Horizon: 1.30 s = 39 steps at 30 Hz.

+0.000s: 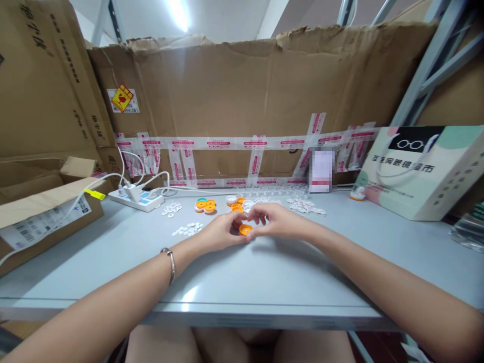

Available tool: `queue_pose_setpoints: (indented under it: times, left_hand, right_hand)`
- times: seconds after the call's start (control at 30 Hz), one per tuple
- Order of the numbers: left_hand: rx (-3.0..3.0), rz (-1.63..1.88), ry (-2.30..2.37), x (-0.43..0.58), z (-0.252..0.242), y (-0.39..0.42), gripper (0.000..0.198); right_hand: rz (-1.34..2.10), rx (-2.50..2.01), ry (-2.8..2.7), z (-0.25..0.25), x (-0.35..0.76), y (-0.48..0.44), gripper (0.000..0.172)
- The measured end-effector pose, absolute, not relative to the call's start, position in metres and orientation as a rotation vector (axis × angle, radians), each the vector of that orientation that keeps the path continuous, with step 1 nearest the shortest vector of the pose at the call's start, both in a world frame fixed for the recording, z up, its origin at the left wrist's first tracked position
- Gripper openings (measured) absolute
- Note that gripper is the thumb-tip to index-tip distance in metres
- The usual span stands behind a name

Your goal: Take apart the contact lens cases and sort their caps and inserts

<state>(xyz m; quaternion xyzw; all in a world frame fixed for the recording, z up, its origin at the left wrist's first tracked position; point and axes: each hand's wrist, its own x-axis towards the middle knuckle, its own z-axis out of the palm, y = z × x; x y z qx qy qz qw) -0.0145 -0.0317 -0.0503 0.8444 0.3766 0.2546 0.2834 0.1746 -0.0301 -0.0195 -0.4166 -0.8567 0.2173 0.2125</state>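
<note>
Between my two hands, at the middle of the grey table [272, 272], is a small round orange cup-like part [245, 230]. My left hand [223, 232] curves round its left side, fingers closed on it. From the right, my right hand [270, 221] has its thumb at the part's edge, with the other fingers curled above it. Just behind my hands lie more orange rings [237, 207] and white rings [248, 203]. A cluster of orange pieces [209, 206] with a teal one [201, 199] sits farther left.
Small white discs [188, 229] lie left of my hands, and clear pieces [305, 206] behind right. A power strip [139, 200] and open carton [49, 217] stand left. A paper bag [416, 176] and an orange-white part [357, 193] are right. Cardboard [234, 91] walls the back.
</note>
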Motion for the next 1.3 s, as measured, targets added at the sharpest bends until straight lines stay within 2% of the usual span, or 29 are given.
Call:
queue_pose_setpoints:
  times: [0.13, 0.33, 0.53, 0.7, 0.93, 1.1, 1.3]
  left_hand:
    - [2.263, 0.714, 0.91, -0.015, -0.053, -0.03, 0.048]
    - [2.26, 0.755, 0.897, -0.015, -0.053, -0.033, 0.045]
    - [2.187, 0.702, 0.915, -0.016, -0.049, -0.036, 0.042]
    - [2.231, 0.536, 0.971, -0.025, -0.037, -0.037, 0.031]
    - [2.296, 0.368, 0.94, -0.033, -0.026, -0.037, 0.019]
    - [2.325, 0.354, 0.931, -0.033, -0.027, -0.036, 0.021]
    - [2.332, 0.337, 0.924, -0.035, -0.027, -0.037, 0.021]
  right_hand:
    - [0.678, -1.182, -2.421, -0.027, 0.166, -0.034, 0.033]
    - [0.81, -1.097, -2.323, -0.029, 0.171, -0.034, 0.025]
    - [0.952, -1.019, -2.163, -0.025, 0.174, -0.033, 0.03]
    - [0.763, -1.113, -1.927, -0.016, 0.183, -0.021, 0.034]
    - [0.499, -1.253, -2.062, -0.018, 0.176, 0.019, 0.024]
    - [0.485, -1.312, -2.234, -0.021, 0.152, 0.045, 0.031]
    - [0.508, -1.314, -2.326, -0.019, 0.145, 0.049, 0.03]
